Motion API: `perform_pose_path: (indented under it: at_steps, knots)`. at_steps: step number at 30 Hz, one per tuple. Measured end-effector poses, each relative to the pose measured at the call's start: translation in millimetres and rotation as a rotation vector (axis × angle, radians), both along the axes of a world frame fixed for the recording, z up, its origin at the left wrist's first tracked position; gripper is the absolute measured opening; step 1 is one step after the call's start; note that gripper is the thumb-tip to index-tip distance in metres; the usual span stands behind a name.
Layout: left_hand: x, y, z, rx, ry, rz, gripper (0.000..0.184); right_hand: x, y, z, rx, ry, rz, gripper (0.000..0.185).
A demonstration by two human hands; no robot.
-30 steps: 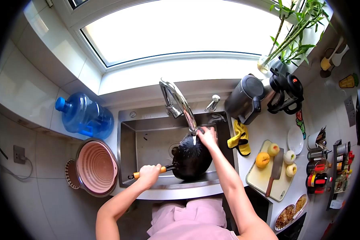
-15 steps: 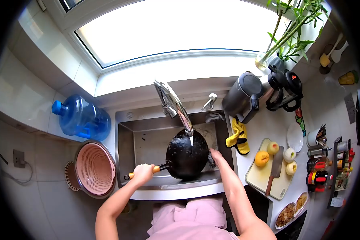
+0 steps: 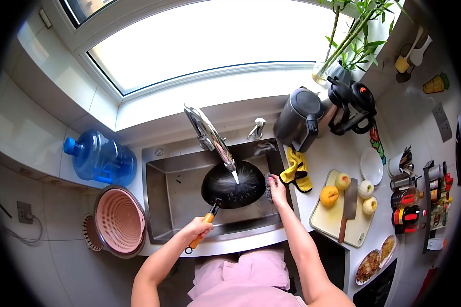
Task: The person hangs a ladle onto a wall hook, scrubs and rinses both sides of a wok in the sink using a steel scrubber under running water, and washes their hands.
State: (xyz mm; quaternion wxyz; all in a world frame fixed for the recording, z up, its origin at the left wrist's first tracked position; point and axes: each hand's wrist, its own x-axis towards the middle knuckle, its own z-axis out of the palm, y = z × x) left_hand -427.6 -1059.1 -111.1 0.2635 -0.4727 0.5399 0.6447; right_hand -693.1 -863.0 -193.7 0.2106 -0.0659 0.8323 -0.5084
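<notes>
A black pan (image 3: 233, 185) is over the steel sink (image 3: 176, 210), its rounded outside facing up. Water from the chrome faucet (image 3: 210, 134) runs onto it. My left hand (image 3: 198, 228) is closed round the pan's orange-yellow handle, near the sink's front edge. At the pan's right side, my right hand (image 3: 277, 190) holds a grey scrubber (image 3: 268, 187) against or close beside the rim; its fingers are partly bent round the scrubber.
Left stand a blue water jug (image 3: 101, 157) and a pink colander (image 3: 119, 220). Right of the sink are a kettle (image 3: 298, 120), a yellow cloth (image 3: 297, 171), and a cutting board (image 3: 322, 217) with a cleaver (image 3: 349, 204) and fruit.
The pan has turned, its handle swinging toward the front edge with my left hand. My right hand has moved off the pan's top to its right side. The camera view has shifted slightly.
</notes>
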Motion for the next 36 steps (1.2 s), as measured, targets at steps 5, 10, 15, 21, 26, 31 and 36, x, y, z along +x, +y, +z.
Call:
perform_pose_path:
  at_steps: [5,10,15,21,26,31,36]
  knots:
    - [-14.0,7.9,19.4,0.239,-0.036,0.248,0.014,32.7,-39.7,16.2,0.003,0.495,0.090,0.034]
    - [-32.9,10.3,31.2,0.354,0.015,0.408,0.011,60.1,-59.7,56.3,-0.070,0.748,0.304,0.024]
    - [-47.4,27.7,35.2,0.372,0.077,0.437,0.014,62.1,-68.5,58.8,0.018,0.711,0.138,0.024]
    - [-71.2,38.2,53.1,0.368,0.193,0.429,0.018,68.1,-22.9,38.0,0.002,0.524,0.192,0.026]
    - [-112.3,36.4,67.9,0.352,0.195,0.378,0.020,55.9,4.2,38.0,0.031,0.450,0.061,0.030]
    - [-124.3,11.3,68.0,0.380,0.130,0.105,0.025,57.7,10.3,50.8,-0.013,0.414,0.016,0.031]
    - [-110.6,-23.8,66.7,-0.028,0.040,-0.532,0.026,54.7,14.6,62.5,-0.051,0.441,0.007,0.032]
